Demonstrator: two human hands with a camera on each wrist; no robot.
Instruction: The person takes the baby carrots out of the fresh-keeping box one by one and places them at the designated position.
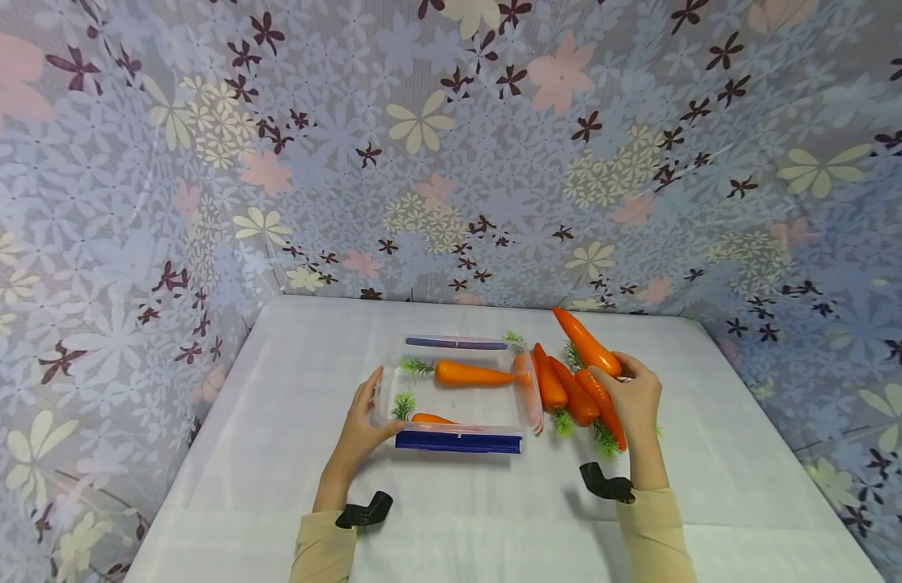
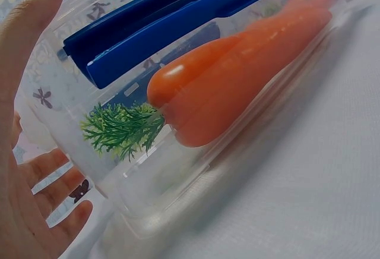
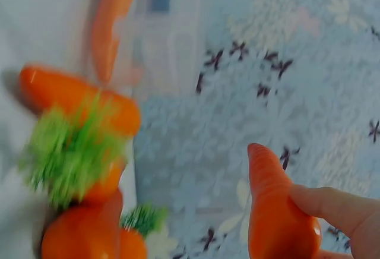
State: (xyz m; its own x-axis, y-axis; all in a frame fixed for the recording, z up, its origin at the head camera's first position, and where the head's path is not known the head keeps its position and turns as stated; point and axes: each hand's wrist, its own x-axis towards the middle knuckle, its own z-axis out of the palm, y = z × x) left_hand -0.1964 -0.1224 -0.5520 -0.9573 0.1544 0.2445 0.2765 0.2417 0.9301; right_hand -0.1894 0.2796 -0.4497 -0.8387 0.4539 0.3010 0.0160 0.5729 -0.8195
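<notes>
In the head view a clear plastic box (image 1: pixel 454 405) with blue clips holds two orange carrots, one (image 1: pixel 474 374) lying across it and another (image 1: pixel 431 419) by the near wall. My left hand (image 1: pixel 363 429) grips the box's left end, thumb at the near corner; the left wrist view shows the hand (image 2: pixel 29 170) around that end. My right hand (image 1: pixel 636 397) pinches a carrot (image 1: pixel 585 342) by its thick end, raised above the pile with its tip pointing away. In the right wrist view the thumb presses on this carrot (image 3: pixel 276 211).
Several carrots (image 1: pixel 578 397) with green tops lie on the white table (image 1: pixel 451 518) just right of the box. A flowered cloth (image 1: pixel 451 162) stands behind the table and at both sides.
</notes>
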